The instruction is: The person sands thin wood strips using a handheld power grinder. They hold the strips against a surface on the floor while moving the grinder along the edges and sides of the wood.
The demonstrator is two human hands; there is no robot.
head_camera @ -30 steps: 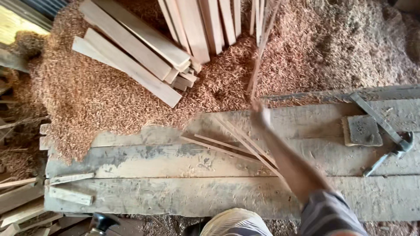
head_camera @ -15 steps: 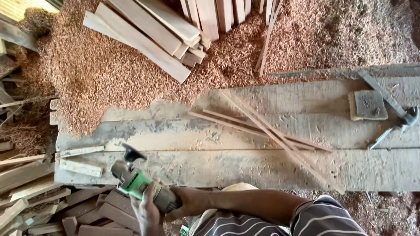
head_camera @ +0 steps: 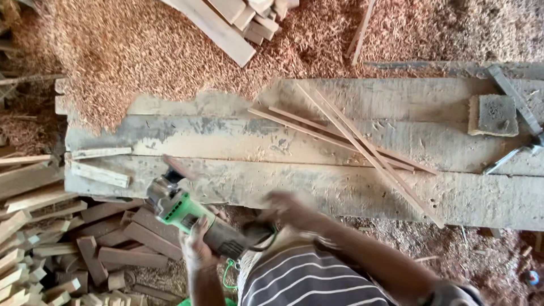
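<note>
My left hand (head_camera: 195, 242) grips the body of a green and black angle grinder (head_camera: 180, 208), whose head points toward the near edge of the plank workbench (head_camera: 226, 187). My right hand (head_camera: 290, 207) is blurred, just right of the grinder's rear end; whether it holds anything is unclear. Several thin wooden strips (head_camera: 351, 135) lie crossed on the bench, beyond and to the right of both hands.
Sawdust (head_camera: 124, 51) is heaped behind the bench, with stacked planks (head_camera: 226, 22) on it. A square block (head_camera: 492, 114) and metal tools (head_camera: 518, 105) sit at the bench's right end. Two short wood pieces (head_camera: 99, 164) lie at its left end. Offcuts (head_camera: 68, 249) are piled lower left.
My right arm, stretched over the strips a second ago, has drawn back to my body. The grinder has come up from the lower left toward the bench edge, now in my left hand.
</note>
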